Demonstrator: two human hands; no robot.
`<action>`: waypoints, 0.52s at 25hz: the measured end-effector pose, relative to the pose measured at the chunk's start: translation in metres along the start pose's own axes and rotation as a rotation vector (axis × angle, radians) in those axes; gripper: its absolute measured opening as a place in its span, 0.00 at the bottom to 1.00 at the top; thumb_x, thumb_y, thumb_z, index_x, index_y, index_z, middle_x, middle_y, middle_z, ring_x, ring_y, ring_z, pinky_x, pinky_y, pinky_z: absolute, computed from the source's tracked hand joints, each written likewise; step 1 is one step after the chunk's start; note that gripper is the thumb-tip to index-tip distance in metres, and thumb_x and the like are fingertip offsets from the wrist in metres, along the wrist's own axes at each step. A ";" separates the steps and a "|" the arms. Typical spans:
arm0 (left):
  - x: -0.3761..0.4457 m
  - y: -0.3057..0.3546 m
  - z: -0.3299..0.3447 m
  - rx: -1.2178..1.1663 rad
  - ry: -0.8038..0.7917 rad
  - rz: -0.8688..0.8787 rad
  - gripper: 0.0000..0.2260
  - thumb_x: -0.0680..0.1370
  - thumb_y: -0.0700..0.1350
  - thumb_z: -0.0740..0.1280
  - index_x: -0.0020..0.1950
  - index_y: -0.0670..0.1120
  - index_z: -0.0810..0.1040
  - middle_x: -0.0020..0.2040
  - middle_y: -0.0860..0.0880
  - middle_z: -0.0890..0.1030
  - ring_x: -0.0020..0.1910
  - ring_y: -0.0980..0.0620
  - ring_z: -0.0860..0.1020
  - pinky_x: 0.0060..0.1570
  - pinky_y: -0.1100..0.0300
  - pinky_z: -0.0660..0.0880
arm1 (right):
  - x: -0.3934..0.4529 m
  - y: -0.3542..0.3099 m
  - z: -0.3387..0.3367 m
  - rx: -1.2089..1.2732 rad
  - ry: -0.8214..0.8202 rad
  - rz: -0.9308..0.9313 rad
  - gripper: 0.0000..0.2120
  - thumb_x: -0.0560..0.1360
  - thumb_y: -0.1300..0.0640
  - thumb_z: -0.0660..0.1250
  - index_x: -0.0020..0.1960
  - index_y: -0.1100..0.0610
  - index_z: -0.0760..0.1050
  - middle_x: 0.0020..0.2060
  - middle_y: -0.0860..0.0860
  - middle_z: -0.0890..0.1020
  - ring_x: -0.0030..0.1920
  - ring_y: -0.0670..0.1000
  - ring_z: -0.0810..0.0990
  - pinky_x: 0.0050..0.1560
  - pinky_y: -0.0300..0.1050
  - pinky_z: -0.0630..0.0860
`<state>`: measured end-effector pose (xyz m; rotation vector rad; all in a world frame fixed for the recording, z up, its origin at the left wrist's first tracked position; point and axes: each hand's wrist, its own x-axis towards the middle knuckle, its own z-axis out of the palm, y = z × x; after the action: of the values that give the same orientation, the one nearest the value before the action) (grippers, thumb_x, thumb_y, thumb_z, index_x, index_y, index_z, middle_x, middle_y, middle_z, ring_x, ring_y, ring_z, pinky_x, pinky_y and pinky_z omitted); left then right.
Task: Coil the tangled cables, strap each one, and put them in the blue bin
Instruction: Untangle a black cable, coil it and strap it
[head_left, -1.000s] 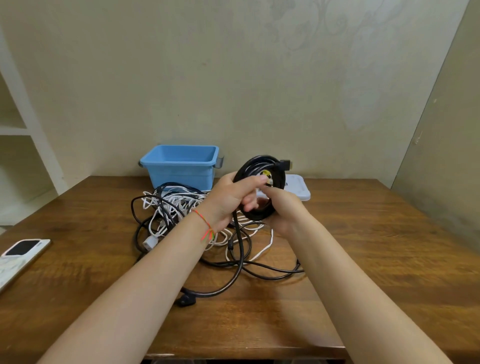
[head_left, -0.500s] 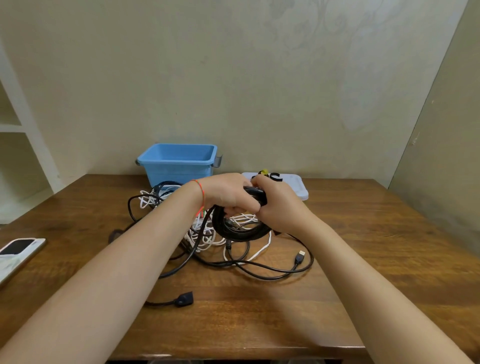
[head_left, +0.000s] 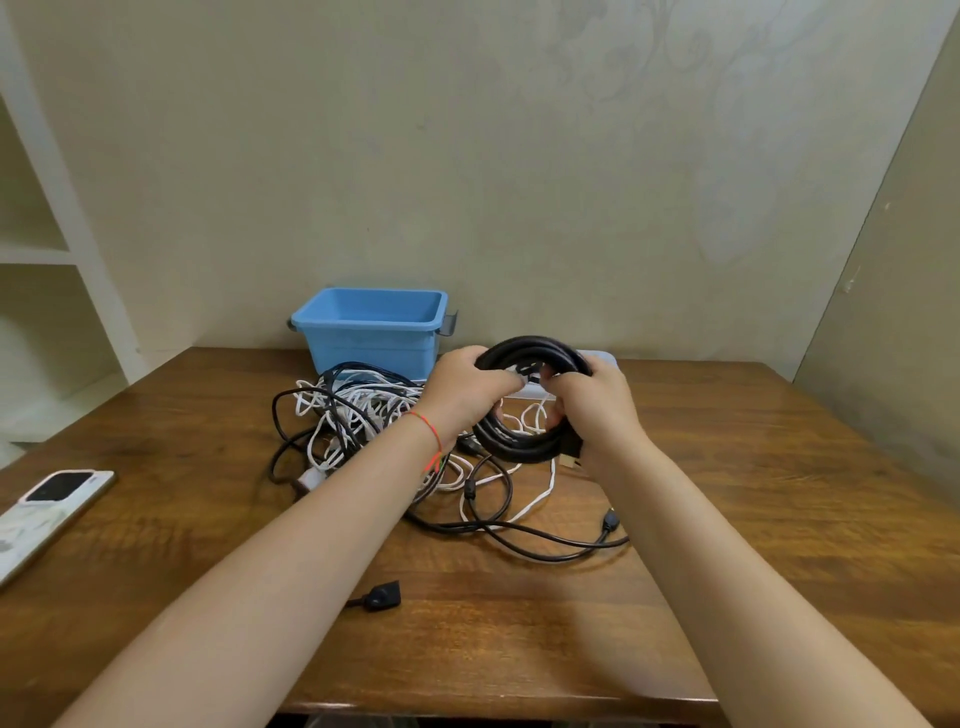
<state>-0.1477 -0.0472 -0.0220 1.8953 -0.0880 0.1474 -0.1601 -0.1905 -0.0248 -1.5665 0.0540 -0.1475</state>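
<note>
From the head view, the black coil (head_left: 524, 402) hangs between the two hands above the tabletop (head_left: 753, 493), standing nearly upright with its ring facing the person. The left hand (head_left: 467, 395) grips its upper left arc at about ten o'clock, fingers curled over the strands; the right hand (head_left: 592, 410) holds the right side from two down to four o'clock, fingers hooked through the middle. Fingertips of both hands meet at a small dark piece near the top of the ring, probably a strap, though it is too small to tell. The blue bin (head_left: 371, 332) stands at about eleven o'clock from the coil, near and just behind it, against the wall, so the left hand is the nearer one for a drop. It seems the strapping step is under way. Beneath the hands, at seven o'clock from the coil, lies the tangle of white and black cables (head_left: 363, 426), not yet sorted.
</note>
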 end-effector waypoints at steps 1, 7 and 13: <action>-0.001 0.000 0.004 -0.059 0.054 -0.012 0.04 0.72 0.42 0.71 0.41 0.46 0.77 0.32 0.47 0.77 0.34 0.48 0.77 0.39 0.56 0.74 | -0.001 0.001 0.003 0.137 0.040 0.050 0.07 0.78 0.66 0.62 0.48 0.57 0.77 0.28 0.52 0.71 0.28 0.51 0.71 0.33 0.45 0.71; -0.004 0.000 0.032 -0.426 0.189 -0.152 0.05 0.70 0.38 0.71 0.44 0.44 0.78 0.40 0.45 0.81 0.44 0.45 0.81 0.43 0.53 0.80 | -0.001 0.002 0.029 0.608 0.322 0.131 0.11 0.76 0.68 0.60 0.44 0.55 0.76 0.32 0.56 0.75 0.32 0.53 0.75 0.42 0.50 0.77; -0.009 0.009 0.035 -0.769 0.273 -0.111 0.04 0.72 0.35 0.72 0.41 0.43 0.79 0.33 0.45 0.81 0.35 0.48 0.80 0.44 0.53 0.79 | 0.001 -0.002 0.040 0.734 0.256 0.222 0.07 0.79 0.63 0.62 0.51 0.55 0.78 0.40 0.54 0.82 0.38 0.53 0.80 0.42 0.48 0.80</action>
<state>-0.1559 -0.0837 -0.0264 1.0975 0.1323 0.2529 -0.1546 -0.1509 -0.0223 -0.7955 0.3364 -0.1677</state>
